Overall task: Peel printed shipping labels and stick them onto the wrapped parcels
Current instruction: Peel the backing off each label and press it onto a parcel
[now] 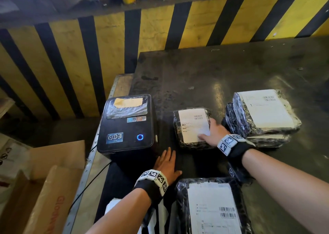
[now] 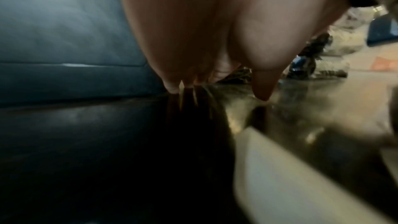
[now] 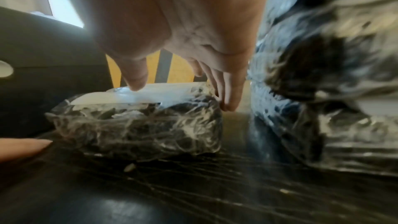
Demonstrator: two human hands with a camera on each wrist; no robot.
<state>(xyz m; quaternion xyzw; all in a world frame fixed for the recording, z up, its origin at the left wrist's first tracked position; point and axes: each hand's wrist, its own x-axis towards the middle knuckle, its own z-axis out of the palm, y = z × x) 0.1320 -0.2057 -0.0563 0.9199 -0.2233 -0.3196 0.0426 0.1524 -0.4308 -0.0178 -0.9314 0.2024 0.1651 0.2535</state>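
Note:
A small parcel point(image 1: 178, 134) in black crinkled wrap lies mid-table with a white shipping label point(image 1: 192, 123) on its top. My right hand point(image 1: 211, 133) rests on it. In the right wrist view the thumb presses the label point(image 3: 163, 94) while straight fingers point(image 3: 230, 91) reach down the right side of the parcel point(image 3: 140, 129). My left hand point(image 1: 167, 166) lies flat on the dark table in front of the black label printer point(image 1: 127, 127), holding nothing. In the left wrist view that hand's fingertips point(image 2: 172, 88) touch the tabletop beside the printer point(image 2: 64, 40).
A stack of labelled wrapped parcels point(image 1: 263, 112) stands just right of my right hand. Another labelled parcel point(image 1: 211, 207) lies at the near edge. Cardboard boxes point(image 1: 53, 189) sit below the dark table point(image 1: 213, 70) on the left. A yellow-and-black striped barrier point(image 1: 106, 46) runs behind.

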